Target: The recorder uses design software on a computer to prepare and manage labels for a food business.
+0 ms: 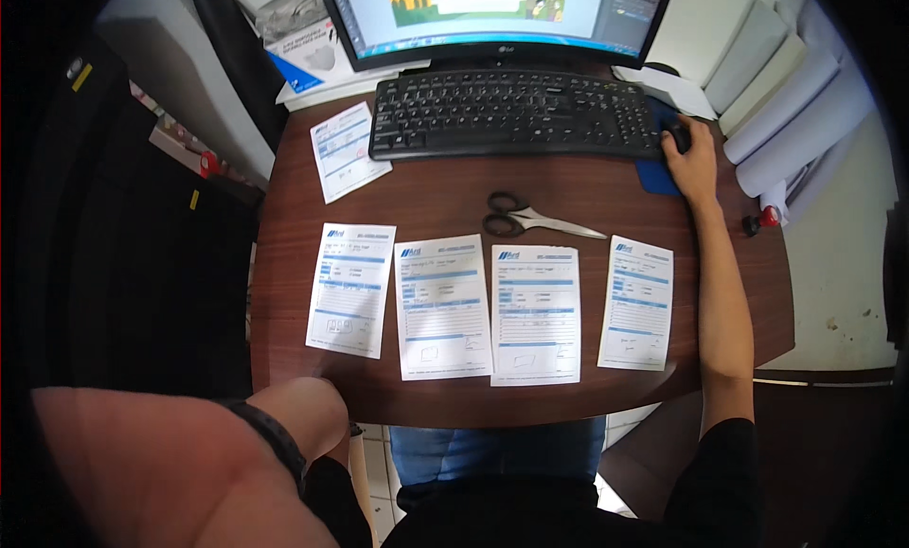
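Mouse [678, 136] under right hand [694, 160], grip closed over it; long axis unclear; left hand [142, 472] blurred, grip unreadable.

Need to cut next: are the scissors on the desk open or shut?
Shut: the scissors lie flat on the desk, blades together in one point, aimed right.

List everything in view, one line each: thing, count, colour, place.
forms: five, white and blue; four in a row at the desk's front, one at back left
scissors: one, black handles, mid-desk
keyboard: one, black, back of desk
monitor: one, black frame, behind keyboard
mouse: one, dark, on blue pad under right hand
paper rolls: several, white, far right
desk: one, brown wood
right hand: on mouse
left hand: near camera, lower left, blurred; dark band at the wrist
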A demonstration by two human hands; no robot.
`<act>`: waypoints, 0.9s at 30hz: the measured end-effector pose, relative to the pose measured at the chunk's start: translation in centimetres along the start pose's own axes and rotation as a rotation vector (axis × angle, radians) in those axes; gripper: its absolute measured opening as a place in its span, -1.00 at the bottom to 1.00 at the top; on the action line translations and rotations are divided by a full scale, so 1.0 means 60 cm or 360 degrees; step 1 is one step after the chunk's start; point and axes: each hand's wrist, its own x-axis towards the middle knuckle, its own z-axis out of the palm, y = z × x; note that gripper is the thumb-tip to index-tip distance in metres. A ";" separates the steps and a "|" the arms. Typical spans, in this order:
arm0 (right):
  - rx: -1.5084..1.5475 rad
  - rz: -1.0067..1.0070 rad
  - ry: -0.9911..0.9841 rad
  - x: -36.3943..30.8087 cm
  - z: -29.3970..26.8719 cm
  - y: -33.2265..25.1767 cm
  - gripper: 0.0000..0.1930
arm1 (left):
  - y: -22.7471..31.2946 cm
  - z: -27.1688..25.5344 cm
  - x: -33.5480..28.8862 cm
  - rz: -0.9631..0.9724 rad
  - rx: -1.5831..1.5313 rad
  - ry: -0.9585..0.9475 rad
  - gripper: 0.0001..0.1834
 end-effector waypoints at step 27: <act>0.0012 0.0043 -0.0052 0.006 -0.001 0.018 -0.50 | 0.010 0.012 -0.033 -0.0132 0.0136 0.0014 -0.49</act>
